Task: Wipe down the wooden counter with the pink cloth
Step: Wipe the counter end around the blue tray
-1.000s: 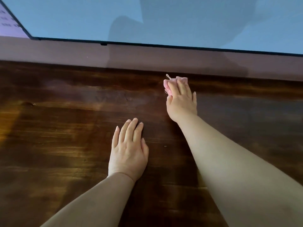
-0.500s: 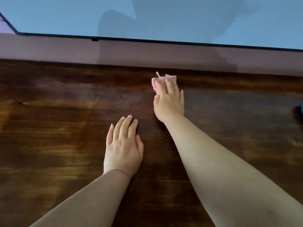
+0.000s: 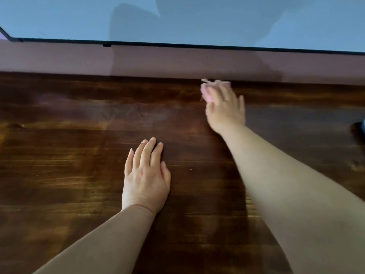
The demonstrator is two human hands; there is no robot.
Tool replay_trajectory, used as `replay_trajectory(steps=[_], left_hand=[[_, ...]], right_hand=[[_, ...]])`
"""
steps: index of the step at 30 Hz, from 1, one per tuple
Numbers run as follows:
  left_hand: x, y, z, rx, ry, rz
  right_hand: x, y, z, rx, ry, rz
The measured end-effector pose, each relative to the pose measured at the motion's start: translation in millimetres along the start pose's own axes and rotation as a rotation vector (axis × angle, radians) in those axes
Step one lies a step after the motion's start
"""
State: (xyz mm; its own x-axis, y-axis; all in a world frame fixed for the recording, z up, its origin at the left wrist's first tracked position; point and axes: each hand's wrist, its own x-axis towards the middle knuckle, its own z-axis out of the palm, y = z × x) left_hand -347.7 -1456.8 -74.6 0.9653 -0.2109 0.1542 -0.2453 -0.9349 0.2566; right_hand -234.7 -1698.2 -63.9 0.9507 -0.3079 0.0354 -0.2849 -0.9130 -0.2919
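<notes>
Wiping is in hand, by our judgement. We find the right hand [image 3: 225, 109] reached to the far edge of the desk [image 3: 69, 175], pressing the cloth [image 3: 207, 91] flat against the wood. Its fingers lie over the cloth; the hand is blurred, so we cannot tell whether they curl round it or merely press. The cloth is bunched, pink, and sits at the back of the desk, touching or just short of the dull mauve ledge [image 3: 59, 58] that runs along the rear. The left hand [image 3: 145, 175] lies flat on the wood nearer the body, fingers straight and close together, holding nothing; we take it for a brace. A dark object [image 3: 360, 129] shows at the right border, too cut off to identify.

We judge the back strip to be the part under treatment, with the near and left boards yet to be covered. The next move calls for steady downward pressure and a stroke along the grain, keeping the cloth under the fingers and clear of the dark object.
</notes>
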Motion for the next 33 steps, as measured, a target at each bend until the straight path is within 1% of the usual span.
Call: replay_trajectory(steps=[2, 4, 5, 7, 9, 10, 11, 13, 15, 16, 17, 19, 21, 22, 24, 26, 28, 29, 31, 33], left_hand=[[1, 0, 1, 0.003, 0.010, 0.000], [0, 0, 0, 0.006, 0.009, -0.001], [0, 0, 0, 0.006, 0.006, 0.002], [0, 0, -1, 0.003, 0.011, 0.006], [0, 0, 0, 0.005, 0.006, 0.005], [0, 0, 0, 0.006, 0.006, 0.004], [0, 0, 0, 0.009, 0.008, 0.003], [0, -1, 1, 0.006, 0.012, 0.006], [1, -1, 1, -0.003, 0.018, 0.003], [1, -1, 1, -0.005, 0.014, 0.004], [0, -1, 1, -0.006, 0.011, 0.005], [0, -1, 1, -0.011, 0.019, 0.006], [-1, -1, 2, -0.009, 0.020, 0.009], [-1, 0, 2, -0.010, 0.022, 0.012], [0, -1, 3, -0.006, 0.026, 0.017], [0, -1, 3, -0.005, 0.034, 0.016], [0, -2, 3, -0.003, 0.032, 0.012], [0, -2, 3, -0.007, 0.028, 0.013], [-1, -1, 2, -0.017, 0.034, 0.011], [-1, -1, 3, -0.014, 0.035, 0.009]], right_hand=[[15, 21, -8, 0.031, 0.013, 0.145], [16, 19, -7, 0.053, 0.028, 0.229], [12, 10, -4, 0.059, 0.035, 0.226], [1, -2, 2, 0.051, 0.035, 0.146], [-5, 5, 0, 0.000, 0.018, 0.053], [-3, 17, -5, -0.023, 0.016, 0.046], [2, 30, -9, -0.029, 0.016, 0.072], [12, 51, -18, -0.002, 0.018, 0.192], [15, 50, -18, 0.024, 0.037, 0.273], [13, 41, -16, 0.034, 0.040, 0.281], [8, 32, -14, 0.045, 0.040, 0.264], [-5, 23, -10, 0.043, 0.026, 0.153], [-11, 32, -12, -0.007, 0.013, 0.045], [-7, 43, -17, -0.035, 0.014, 0.039], [5, 62, -24, -0.024, 0.005, 0.126], [13, 68, -27, 0.020, 0.021, 0.231], [10, 54, -24, 0.052, 0.042, 0.274], [3, 43, -21, 0.070, 0.042, 0.264], [-19, 28, -14, 0.053, 0.029, 0.154], [-35, 31, -11, -0.017, 0.010, 0.032]])
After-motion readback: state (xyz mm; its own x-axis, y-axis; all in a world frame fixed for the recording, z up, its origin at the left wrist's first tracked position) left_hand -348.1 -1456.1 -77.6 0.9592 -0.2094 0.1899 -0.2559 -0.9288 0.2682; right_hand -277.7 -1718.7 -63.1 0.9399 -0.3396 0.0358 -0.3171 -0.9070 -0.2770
